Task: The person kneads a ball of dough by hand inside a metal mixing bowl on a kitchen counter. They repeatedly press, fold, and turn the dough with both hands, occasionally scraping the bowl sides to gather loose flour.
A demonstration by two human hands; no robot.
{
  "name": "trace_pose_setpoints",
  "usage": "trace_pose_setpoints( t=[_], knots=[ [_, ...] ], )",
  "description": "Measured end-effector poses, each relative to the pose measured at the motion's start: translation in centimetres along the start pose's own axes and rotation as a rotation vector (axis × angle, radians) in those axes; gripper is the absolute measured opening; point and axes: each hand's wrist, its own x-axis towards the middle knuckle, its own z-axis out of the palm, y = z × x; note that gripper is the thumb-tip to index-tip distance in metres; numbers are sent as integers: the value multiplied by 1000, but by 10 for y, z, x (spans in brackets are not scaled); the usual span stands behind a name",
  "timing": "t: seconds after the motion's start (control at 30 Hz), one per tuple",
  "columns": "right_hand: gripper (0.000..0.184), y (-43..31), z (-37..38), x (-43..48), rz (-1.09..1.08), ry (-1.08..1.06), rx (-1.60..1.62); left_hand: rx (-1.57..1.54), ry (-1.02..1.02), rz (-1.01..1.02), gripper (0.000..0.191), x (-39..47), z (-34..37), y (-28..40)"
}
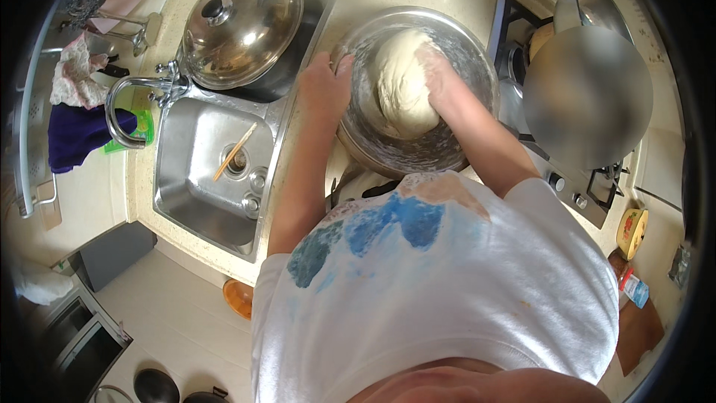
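A large metal mixing bowl (411,170) stands on the counter in front of me, its inner wall smeared with flour and bits of dough. In it lies a big pale mass of wheat dough (404,87), smooth with a few folds. My left hand (325,87) grips the left rim of the bowl, thumb toward the inside. On the right side of the dough, my right hand (439,71) presses in with its fingers bent against the surface. Those fingertips are partly blurred and hidden in the dough.
Left of the bowl is a double steel sink (184,162) with chopsticks (235,151) over the drain and a curved faucet (114,109). A domed pot lid (243,33) covers much of the far basin. At right, a blurred round object (587,98) overhangs the gas stove (568,190).
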Motion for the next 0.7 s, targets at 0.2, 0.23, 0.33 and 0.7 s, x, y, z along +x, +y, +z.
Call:
trace_pose_setpoints(
  t=[0.2, 0.23, 0.33, 0.7],
  knots=[
    [15, 1, -24, -15, -64, 69, 289, 122, 25, 50, 39, 3, -4, 12],
    [16, 3, -28, -16, -95, 81, 256, 127, 15, 47, 39, 5, -4, 13],
    [17, 8, -40, -22, -308, 91, -134, 127, 17, 44, 40, 10, -1, 10],
    [39, -19, -80, -57, -313, -267, -1582, 102, -102, -15, 40, 10, 0, -2]
  ],
)
